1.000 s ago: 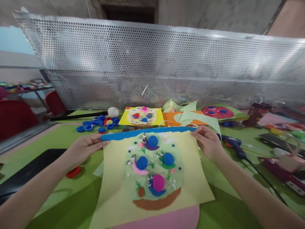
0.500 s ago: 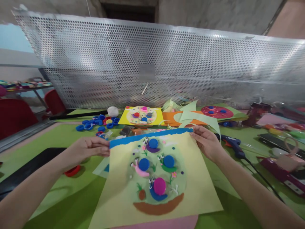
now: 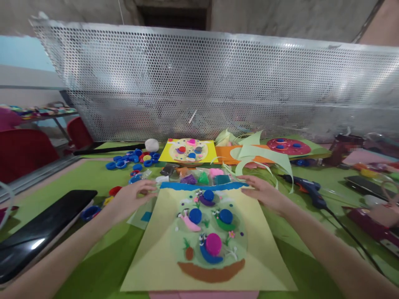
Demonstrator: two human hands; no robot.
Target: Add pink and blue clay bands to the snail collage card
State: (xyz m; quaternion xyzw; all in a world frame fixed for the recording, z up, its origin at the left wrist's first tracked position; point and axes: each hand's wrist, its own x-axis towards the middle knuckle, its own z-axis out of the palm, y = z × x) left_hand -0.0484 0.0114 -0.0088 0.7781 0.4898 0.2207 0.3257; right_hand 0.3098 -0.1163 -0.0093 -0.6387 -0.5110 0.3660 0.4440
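A pale yellow sheet (image 3: 162, 257) with a torn blue strip (image 3: 187, 186) along its top lies flat on the green table (image 3: 77, 178). On it are clay snails with blue and pink bottle-cap shells (image 3: 213, 244) above a brown clay arc. My left hand (image 3: 132, 198) hovers at the sheet's top left corner with fingers loosely curled and apart, holding nothing. My right hand (image 3: 264, 192) lies flat on the top right corner, fingers stretched out.
Loose blue and red bottle caps (image 3: 131, 158), a bag of coloured clay (image 3: 199, 177), a yellow craft card (image 3: 188, 151), green paper strips (image 3: 264, 154) and a pink disc (image 3: 285, 145) lie beyond. A blue glue gun (image 3: 307, 190) is at right, a black phone (image 3: 43, 230) at left. A perforated metal screen (image 3: 218, 83) stands behind.
The sheet was held up by its top corners; now it lies flat, lower and nearer. Both hands have let go of the pinched corners, the left lifting off, the right resting flat.
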